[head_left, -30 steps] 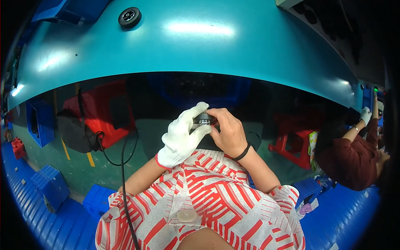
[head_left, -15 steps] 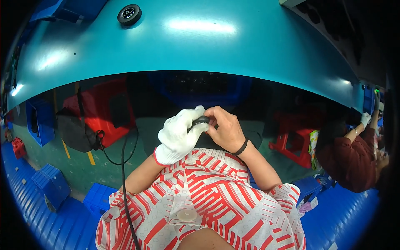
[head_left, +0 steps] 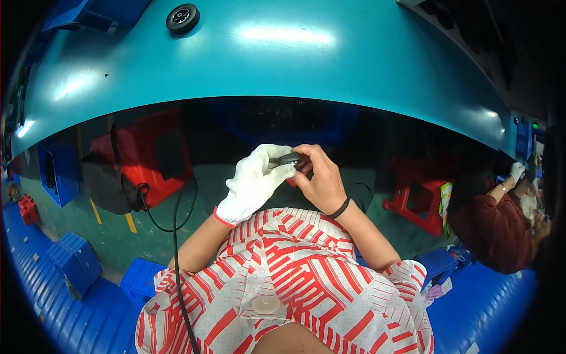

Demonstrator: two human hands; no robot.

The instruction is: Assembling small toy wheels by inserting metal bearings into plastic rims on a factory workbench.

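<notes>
A small black wheel [head_left: 289, 159] is held between my two hands, above my lap and short of the table edge. It is seen nearly edge-on, with a shiny grey part on its near side. My left hand [head_left: 253, 180], in a white knitted glove with a red cuff, grips it from the left with thumb and fingers. From the right, bare fingers of my right hand [head_left: 321, 180] pinch it; a black band circles that wrist. Fingers hide much of the wheel.
Across the front runs a teal table [head_left: 354, 65], with a black wheel [head_left: 183, 20] lying at its far left. Below its edge sits a blue bin [head_left: 339, 127] of dark parts. Red stools [head_left: 138, 153] and blue crates [head_left: 73, 262] stand around; a co-worker [head_left: 495, 230] sits at right.
Both hands have risen slightly toward the table with the wheel. The wheel has turned a little, and more of its rounded edge shows. The co-worker's raised arm has come down.
</notes>
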